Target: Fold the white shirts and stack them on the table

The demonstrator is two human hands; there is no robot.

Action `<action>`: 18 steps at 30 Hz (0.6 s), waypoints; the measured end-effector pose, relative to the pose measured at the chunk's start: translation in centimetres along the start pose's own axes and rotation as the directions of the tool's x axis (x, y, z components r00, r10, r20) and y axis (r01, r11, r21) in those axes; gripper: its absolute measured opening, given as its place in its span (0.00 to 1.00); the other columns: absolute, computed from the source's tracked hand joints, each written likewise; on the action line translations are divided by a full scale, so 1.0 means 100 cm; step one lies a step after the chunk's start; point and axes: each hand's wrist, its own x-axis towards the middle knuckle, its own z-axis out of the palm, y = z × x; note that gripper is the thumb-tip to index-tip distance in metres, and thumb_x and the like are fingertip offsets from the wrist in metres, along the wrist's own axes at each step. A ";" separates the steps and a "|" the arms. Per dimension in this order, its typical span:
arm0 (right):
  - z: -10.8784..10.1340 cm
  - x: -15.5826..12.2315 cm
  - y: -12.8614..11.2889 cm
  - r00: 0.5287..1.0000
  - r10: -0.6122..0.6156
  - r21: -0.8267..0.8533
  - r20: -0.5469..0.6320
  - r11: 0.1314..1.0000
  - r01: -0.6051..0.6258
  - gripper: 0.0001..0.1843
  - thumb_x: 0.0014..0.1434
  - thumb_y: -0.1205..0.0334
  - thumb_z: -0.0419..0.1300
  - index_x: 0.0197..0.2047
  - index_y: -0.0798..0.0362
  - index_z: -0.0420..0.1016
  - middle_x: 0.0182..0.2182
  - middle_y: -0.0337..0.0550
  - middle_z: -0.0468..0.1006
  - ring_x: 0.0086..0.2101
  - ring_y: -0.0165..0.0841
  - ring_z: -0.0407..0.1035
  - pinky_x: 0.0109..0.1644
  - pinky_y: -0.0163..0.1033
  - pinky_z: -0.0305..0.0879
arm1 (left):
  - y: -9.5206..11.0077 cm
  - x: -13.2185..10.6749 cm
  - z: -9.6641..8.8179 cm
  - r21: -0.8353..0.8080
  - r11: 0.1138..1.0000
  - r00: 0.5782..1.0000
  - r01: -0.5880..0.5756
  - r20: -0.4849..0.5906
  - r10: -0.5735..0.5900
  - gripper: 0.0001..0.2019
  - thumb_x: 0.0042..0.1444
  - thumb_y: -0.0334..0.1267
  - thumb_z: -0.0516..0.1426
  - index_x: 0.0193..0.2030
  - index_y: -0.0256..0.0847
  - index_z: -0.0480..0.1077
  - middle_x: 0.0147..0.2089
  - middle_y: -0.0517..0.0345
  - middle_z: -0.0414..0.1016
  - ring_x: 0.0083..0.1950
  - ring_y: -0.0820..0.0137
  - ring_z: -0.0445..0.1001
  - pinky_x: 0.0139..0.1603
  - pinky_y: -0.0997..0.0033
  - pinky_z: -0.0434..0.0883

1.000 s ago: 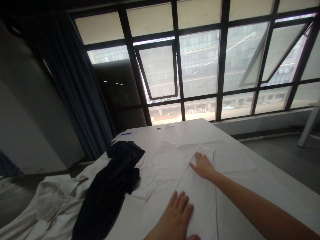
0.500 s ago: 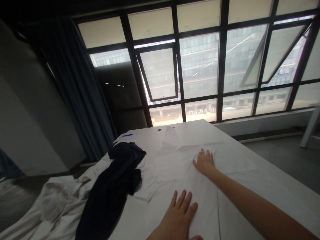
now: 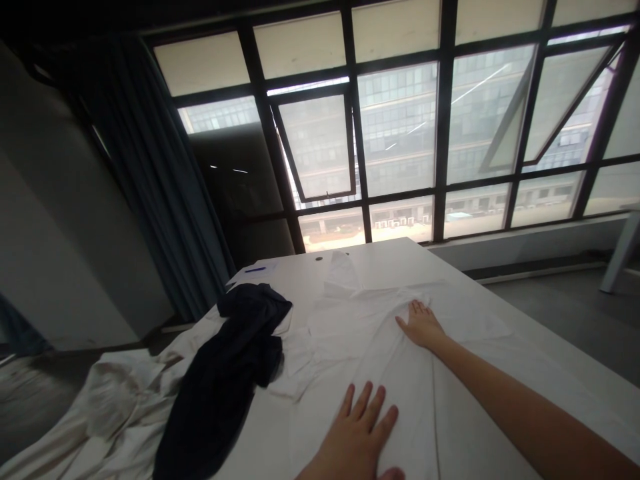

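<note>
White tabletop [image 3: 393, 257] lay under thin white cloth [image 3: 403, 380]. Left hand [image 3: 357, 430], spread open, and right hand [image 3: 423, 325], flat and farther forward, rested on it; light, even pressure probably suited the creases between.

White cloth [image 3: 383, 340], thin, plain, spread mostly flat on white table [image 3: 395, 257]. Body runs lengthwise, from near side toward far end; right edge of body shows as long, nearly straight line. Pointed flap sticks out at far side. Smaller, crumpled part lies out to left, folds showing. Fainter part stretches to right, outline hard to tell against tabletop. Shallow wrinkles slant across upper body.
</note>
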 end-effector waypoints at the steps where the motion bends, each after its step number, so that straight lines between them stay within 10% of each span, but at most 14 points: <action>1: -0.001 0.005 0.003 1.000 0.002 0.000 -0.004 1.000 -0.002 0.50 0.64 0.37 0.40 0.71 0.75 0.47 0.70 0.68 0.47 0.69 0.50 0.41 0.71 0.52 0.33 | 0.000 0.000 -0.002 -0.018 1.000 1.000 -0.002 0.004 0.002 0.41 0.64 0.65 0.49 0.76 0.52 0.35 0.77 0.49 0.36 0.75 0.44 0.42 0.69 0.32 0.50; 10: 0.004 0.006 0.006 0.999 -0.008 0.013 -0.045 1.000 0.008 0.49 0.64 0.36 0.41 0.71 0.72 0.50 0.70 0.66 0.49 0.70 0.49 0.41 0.71 0.52 0.32 | -0.016 -0.033 -0.008 0.025 0.998 0.997 -0.058 -0.047 0.060 0.36 0.66 0.60 0.50 0.75 0.54 0.40 0.76 0.53 0.44 0.74 0.52 0.50 0.71 0.48 0.56; 18: -0.035 -0.032 -0.019 0.957 -0.188 0.001 -0.220 0.981 0.193 0.34 0.65 0.57 0.46 0.70 0.67 0.55 0.71 0.59 0.48 0.71 0.47 0.34 0.72 0.53 0.22 | -0.030 -0.088 -0.023 0.073 0.980 0.982 0.184 0.016 -0.186 0.38 0.68 0.55 0.49 0.76 0.51 0.32 0.76 0.52 0.39 0.75 0.51 0.47 0.71 0.43 0.54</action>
